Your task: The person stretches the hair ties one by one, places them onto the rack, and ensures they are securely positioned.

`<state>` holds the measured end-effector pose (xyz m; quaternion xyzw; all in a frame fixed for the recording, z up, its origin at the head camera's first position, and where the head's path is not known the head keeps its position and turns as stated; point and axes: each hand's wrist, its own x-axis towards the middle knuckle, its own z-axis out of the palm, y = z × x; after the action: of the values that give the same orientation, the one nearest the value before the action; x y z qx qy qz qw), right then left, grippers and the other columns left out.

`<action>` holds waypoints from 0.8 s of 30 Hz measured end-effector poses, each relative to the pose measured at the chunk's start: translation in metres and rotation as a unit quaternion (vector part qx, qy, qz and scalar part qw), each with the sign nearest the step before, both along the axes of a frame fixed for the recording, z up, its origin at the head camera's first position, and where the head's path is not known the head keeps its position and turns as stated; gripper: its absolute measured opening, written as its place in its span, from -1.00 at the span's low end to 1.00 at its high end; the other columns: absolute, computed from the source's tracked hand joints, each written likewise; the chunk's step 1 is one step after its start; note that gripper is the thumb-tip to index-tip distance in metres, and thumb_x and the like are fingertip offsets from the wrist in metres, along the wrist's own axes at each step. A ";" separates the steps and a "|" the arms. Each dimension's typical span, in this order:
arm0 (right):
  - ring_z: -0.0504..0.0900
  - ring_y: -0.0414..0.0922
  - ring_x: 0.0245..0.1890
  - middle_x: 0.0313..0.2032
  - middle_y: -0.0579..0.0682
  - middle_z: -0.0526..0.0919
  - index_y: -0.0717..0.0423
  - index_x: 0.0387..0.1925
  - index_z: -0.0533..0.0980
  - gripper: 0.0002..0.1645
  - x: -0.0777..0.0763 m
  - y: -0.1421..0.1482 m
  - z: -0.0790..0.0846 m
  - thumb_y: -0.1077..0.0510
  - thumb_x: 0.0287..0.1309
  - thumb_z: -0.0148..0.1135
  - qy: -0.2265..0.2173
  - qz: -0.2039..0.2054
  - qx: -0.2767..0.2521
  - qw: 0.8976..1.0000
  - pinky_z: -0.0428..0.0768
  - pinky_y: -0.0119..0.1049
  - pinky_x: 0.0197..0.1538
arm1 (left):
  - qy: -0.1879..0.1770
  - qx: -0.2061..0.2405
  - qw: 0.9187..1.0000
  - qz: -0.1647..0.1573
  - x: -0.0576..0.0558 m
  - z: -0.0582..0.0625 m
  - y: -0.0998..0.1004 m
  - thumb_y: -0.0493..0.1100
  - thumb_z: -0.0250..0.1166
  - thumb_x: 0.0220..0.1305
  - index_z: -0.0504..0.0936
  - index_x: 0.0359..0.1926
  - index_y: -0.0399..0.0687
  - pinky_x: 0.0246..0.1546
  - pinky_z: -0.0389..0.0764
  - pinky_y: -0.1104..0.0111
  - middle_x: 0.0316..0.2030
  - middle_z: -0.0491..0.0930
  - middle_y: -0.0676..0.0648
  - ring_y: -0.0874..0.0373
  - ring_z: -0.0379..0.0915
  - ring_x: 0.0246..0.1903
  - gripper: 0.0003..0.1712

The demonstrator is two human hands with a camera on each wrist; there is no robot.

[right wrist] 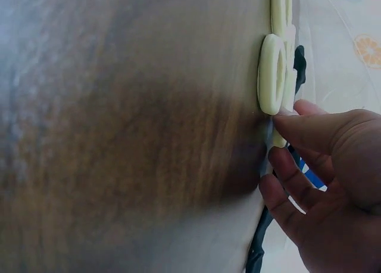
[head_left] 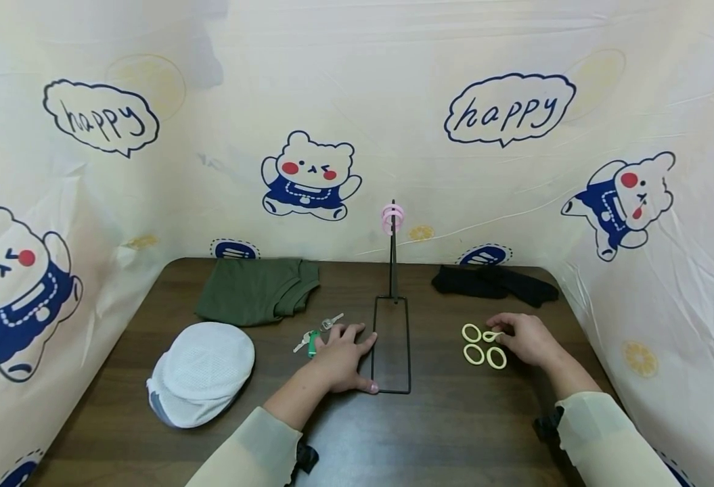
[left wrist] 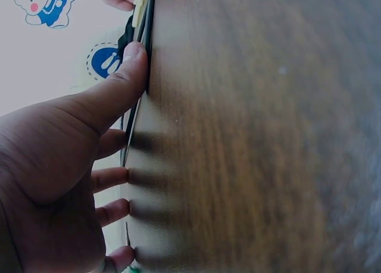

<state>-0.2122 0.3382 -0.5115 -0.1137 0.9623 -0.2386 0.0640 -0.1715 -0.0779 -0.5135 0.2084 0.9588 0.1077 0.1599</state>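
A black wire stand point(head_left: 392, 270) rises behind its flat rectangular base, with pink rings point(head_left: 386, 220) around its upper end. My left hand point(head_left: 341, 362) rests beside the base, fingers spread on the table and thumb against the near left corner. In the left wrist view, the thumb point(left wrist: 128, 73) presses the black wire. On the right, my right hand point(head_left: 530, 341) pinches one pale yellow ring point(right wrist: 278, 139) between thumb and fingers, tilted up from the table. Several more yellow rings, including one nearest the thumb point(right wrist: 267, 76), lie flat close by.
Keys point(head_left: 302, 341) with a green tag point(head_left: 313, 343) lie beside my left fingers. A white cap point(head_left: 204, 372) and folded green cloth point(head_left: 253, 291) are at the left. Black fabric point(head_left: 472, 281) lies at the back right of the brown table point(head_left: 442, 433). Printed cloth point(head_left: 393, 101) hangs around it.
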 end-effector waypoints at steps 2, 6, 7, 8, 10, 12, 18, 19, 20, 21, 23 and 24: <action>0.68 0.01 -0.08 -0.16 -0.01 0.75 0.13 0.00 0.70 -0.73 0.001 0.000 0.001 0.33 0.29 0.34 0.012 0.000 -0.002 1.000 0.58 0.12 0.07 | -0.001 -0.001 1.000 0.000 0.000 0.000 0.000 0.54 0.46 -0.03 0.13 0.64 0.34 0.13 0.18 -0.26 0.61 0.00 -0.04 -0.21 -0.10 0.50 0.27; 0.71 0.04 -0.09 -0.12 0.05 0.76 0.14 -0.01 0.70 -0.75 0.004 -0.001 0.007 0.33 0.30 0.32 0.039 -0.003 -0.011 0.999 0.61 0.10 0.00 | -0.001 -0.004 1.000 0.000 -0.001 0.000 0.000 0.55 0.45 -0.04 0.12 0.64 0.36 0.14 0.18 -0.26 0.62 0.00 -0.03 -0.20 -0.10 0.50 0.28; 0.71 0.03 -0.11 -0.11 0.06 0.76 0.14 -0.01 0.70 -0.75 0.005 -0.002 0.008 0.33 0.30 0.32 0.047 -0.004 -0.014 0.999 0.62 0.09 -0.02 | -0.002 -0.005 1.000 0.001 -0.001 0.000 0.000 0.55 0.44 -0.04 0.11 0.64 0.36 0.15 0.18 -0.26 0.62 -0.01 -0.03 -0.20 -0.10 0.50 0.28; 0.71 0.02 -0.12 -0.10 0.07 0.76 0.14 -0.01 0.70 -0.75 0.006 -0.003 0.010 0.33 0.31 0.32 0.054 -0.004 -0.016 0.998 0.62 0.07 -0.05 | -0.003 -0.005 1.000 0.001 0.000 0.000 0.000 0.55 0.45 -0.04 0.11 0.64 0.36 0.14 0.18 -0.26 0.62 -0.01 -0.03 -0.20 -0.11 0.50 0.28; 0.72 0.01 -0.16 -0.09 0.09 0.76 0.15 0.00 0.70 -0.74 0.008 -0.005 0.013 0.34 0.31 0.32 0.069 -0.004 -0.023 0.997 0.63 0.03 -0.10 | -0.005 -0.004 1.000 0.001 0.000 -0.001 0.000 0.54 0.45 -0.04 0.12 0.64 0.35 0.14 0.18 -0.26 0.62 -0.01 -0.04 -0.21 -0.11 0.50 0.28; 0.73 0.00 -0.20 -0.10 0.10 0.77 0.15 0.00 0.70 -0.73 0.009 -0.007 0.016 0.34 0.30 0.33 0.086 -0.005 -0.032 0.996 0.64 0.01 -0.13 | -0.005 -0.003 1.000 0.001 0.000 -0.002 0.000 0.54 0.45 -0.04 0.12 0.64 0.34 0.13 0.18 -0.26 0.62 -0.01 -0.04 -0.21 -0.11 0.50 0.28; 0.74 0.01 -0.22 -0.14 0.07 0.77 0.14 0.02 0.70 -0.72 0.013 -0.019 0.028 0.35 0.30 0.35 0.122 -0.007 -0.052 0.991 0.67 0.03 -0.13 | -0.002 0.001 1.000 -0.001 0.000 -0.001 0.000 0.53 0.46 -0.02 0.15 0.64 0.32 0.13 0.18 -0.27 0.61 0.01 -0.05 -0.22 -0.10 0.50 0.27; 0.74 0.01 -0.22 -0.15 0.06 0.76 0.15 0.02 0.70 -0.72 0.014 -0.022 0.030 0.35 0.30 0.36 0.129 -0.005 -0.054 0.990 0.67 0.03 -0.13 | -0.004 0.000 1.000 0.000 -0.001 -0.001 0.000 0.53 0.45 -0.02 0.14 0.64 0.33 0.14 0.18 -0.27 0.62 0.00 -0.04 -0.22 -0.11 0.50 0.27; 0.73 0.00 -0.21 -0.15 0.05 0.77 0.15 0.01 0.71 -0.73 0.015 -0.025 0.033 0.35 0.29 0.36 0.138 -0.002 -0.055 0.989 0.67 0.02 -0.13 | -0.004 0.000 1.000 0.000 -0.001 -0.001 0.000 0.53 0.45 -0.02 0.13 0.64 0.33 0.14 0.18 -0.26 0.62 0.00 -0.04 -0.22 -0.11 0.50 0.27; 0.73 -0.01 -0.22 -0.15 0.04 0.77 0.14 0.00 0.71 -0.73 0.015 -0.027 0.035 0.36 0.28 0.37 0.147 0.001 -0.057 0.987 0.67 0.01 -0.13 | -0.004 0.000 1.000 0.000 -0.001 -0.002 0.000 0.53 0.45 -0.03 0.13 0.64 0.34 0.14 0.17 -0.27 0.62 -0.01 -0.04 -0.22 -0.12 0.50 0.27; 0.72 -0.03 -0.23 -0.17 0.02 0.77 0.13 -0.02 0.72 -0.73 0.017 -0.033 0.039 0.36 0.27 0.39 0.166 0.004 -0.061 0.984 0.67 -0.01 -0.15 | -0.003 0.000 1.000 0.001 -0.001 -0.003 0.000 0.53 0.45 -0.03 0.12 0.64 0.34 0.14 0.17 -0.27 0.62 -0.01 -0.04 -0.22 -0.12 0.51 0.28; 0.72 -0.04 -0.24 -0.18 0.00 0.77 0.12 -0.02 0.72 -0.73 0.018 -0.036 0.041 0.36 0.26 0.39 0.176 0.006 -0.063 0.982 0.67 -0.02 -0.16 | -0.002 -0.001 1.000 0.001 -0.001 -0.003 0.000 0.54 0.45 -0.03 0.12 0.64 0.34 0.15 0.16 -0.28 0.62 -0.01 -0.03 -0.22 -0.12 0.51 0.28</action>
<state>-0.1941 0.3019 -0.4700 -0.1632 0.9409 -0.2748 -0.1119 -0.1730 -0.0779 -0.5165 0.2071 0.9588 0.1075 0.1620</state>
